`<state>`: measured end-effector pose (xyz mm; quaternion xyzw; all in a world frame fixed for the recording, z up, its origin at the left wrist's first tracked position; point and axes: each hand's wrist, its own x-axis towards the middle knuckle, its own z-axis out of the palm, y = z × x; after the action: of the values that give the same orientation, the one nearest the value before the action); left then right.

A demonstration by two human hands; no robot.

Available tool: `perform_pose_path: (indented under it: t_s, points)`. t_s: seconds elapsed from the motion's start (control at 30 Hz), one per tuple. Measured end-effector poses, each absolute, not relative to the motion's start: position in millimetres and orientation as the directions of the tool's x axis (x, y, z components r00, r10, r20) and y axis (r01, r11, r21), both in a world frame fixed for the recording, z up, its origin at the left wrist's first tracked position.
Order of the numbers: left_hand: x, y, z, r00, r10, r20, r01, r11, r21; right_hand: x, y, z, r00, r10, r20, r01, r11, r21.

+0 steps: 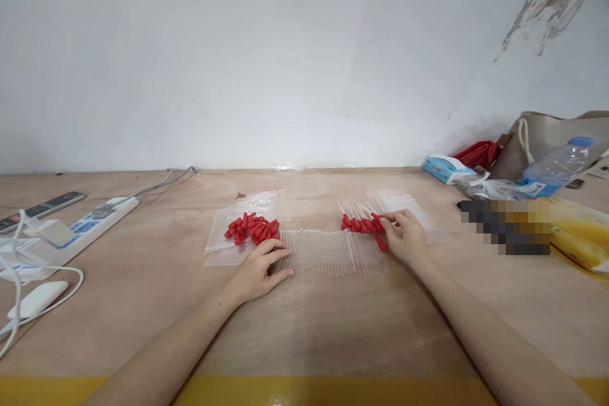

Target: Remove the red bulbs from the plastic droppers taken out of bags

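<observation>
A row of thin clear glass dropper tubes (318, 252) lies side by side on the table between my hands. My left hand (264, 268) rests at the row's left end, fingers apart, touching the outermost tubes. Behind it is a pile of loose red rubber bulbs (252, 228) on clear plastic bags (216, 235). My right hand (406, 236) is at the row's right end, thumb and fingers pinched on a red rubber bulb (376, 221). Left of those fingertips lie several droppers with red bulbs (356, 224), their tubes pointing away from me. One red-bulbed dropper (381, 242) lies just below.
Another clear bag (419, 212) lies behind my right hand. To the left are a power strip (90, 228), a remote (42, 210) and white cables. A tissue box (447, 169), plastic bottle (559, 168) and yellow package (583, 231) stand right. A wall closes off the back.
</observation>
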<state>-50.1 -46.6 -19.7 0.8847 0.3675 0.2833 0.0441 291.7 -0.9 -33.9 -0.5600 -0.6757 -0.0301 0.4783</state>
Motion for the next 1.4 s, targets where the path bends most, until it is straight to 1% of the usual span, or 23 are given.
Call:
perform_pose_path:
  t_s: [0.13,0.2,0.27,0.33,0.43,0.57,0.67,0.77,0.87,0.93,1.03,1.1,1.2,1.27,1.4]
  points:
    - [-55.9,-45.8,-18.7,0.596,0.666,0.448,0.610,-0.739,0.288,286.6,-8.8,-28.4,0.221,0.761,0.611,0.679,0.330,-0.656]
    - [-56.7,-46.2,-17.9,0.593,0.672,0.444,0.613,-0.734,0.292,282.2,-13.0,-27.3,0.234,0.768,0.596,0.641,0.339,-0.689]
    - [-56.2,-46.7,-17.0,0.581,0.682,0.444,0.621,-0.724,0.300,276.3,-17.4,-26.9,0.212,0.758,0.617,0.627,0.379,-0.680]
    - [-55.0,-47.0,-16.5,0.565,0.691,0.452,0.627,-0.715,0.309,269.3,-21.8,-26.4,0.166,0.737,0.655,0.636,0.428,-0.642]
    - [-53.1,-47.1,-16.9,0.547,0.680,0.488,0.618,-0.721,0.313,258.7,-28.9,-24.5,0.068,0.708,0.703,0.678,0.484,-0.553]
    - [-49.3,-48.0,-16.6,0.478,0.634,0.608,0.623,-0.733,0.274,243.2,-40.8,-21.3,-0.070,0.662,0.746,0.671,0.584,-0.456]
    - [-43.4,-49.7,-14.8,0.443,0.580,0.684,0.666,-0.723,0.182,227.9,-52.3,-20.2,-0.220,0.641,0.736,0.620,0.674,-0.401]
    - [-35.9,-52.5,-14.7,0.506,0.531,0.680,0.692,-0.720,0.047,212.8,-63.5,-20.2,-0.338,0.638,0.691,0.576,0.722,-0.385]
    - [-29.3,-55.1,-17.9,0.548,0.478,0.686,0.684,-0.728,-0.040,203.7,-70.9,-19.6,-0.437,0.609,0.662,0.519,0.772,-0.367]
    - [-26.1,-56.1,-20.4,0.562,0.452,0.693,0.674,-0.736,-0.067,201.3,-73.5,-18.4,-0.466,0.600,0.650,0.499,0.785,-0.366]
    - [-22.1,-57.2,-22.3,0.587,0.434,0.683,0.660,-0.745,-0.094,198.8,-74.7,-17.4,-0.456,0.622,0.636,0.541,0.761,-0.356]
    - [-19.9,-58.5,-21.9,0.611,0.418,0.672,0.646,-0.754,-0.118,196.2,-73.9,-18.7,-0.437,0.599,0.671,0.579,0.759,-0.300]
    - [-18.1,-61.1,-20.1,0.646,0.401,0.650,0.626,-0.766,-0.149,193.0,-71.2,-23.2,-0.437,0.508,0.742,0.621,0.767,-0.160]
    - [-18.4,-62.8,-19.1,0.660,0.399,0.637,0.620,-0.768,-0.161,193.2,-69.8,-25.6,-0.463,0.466,0.754,0.633,0.770,-0.086]
    - [-19.4,-65.3,-18.2,0.664,0.394,0.635,0.613,-0.773,-0.161,196.6,-69.3,-26.4,-0.502,0.440,0.744,0.630,0.776,-0.034]
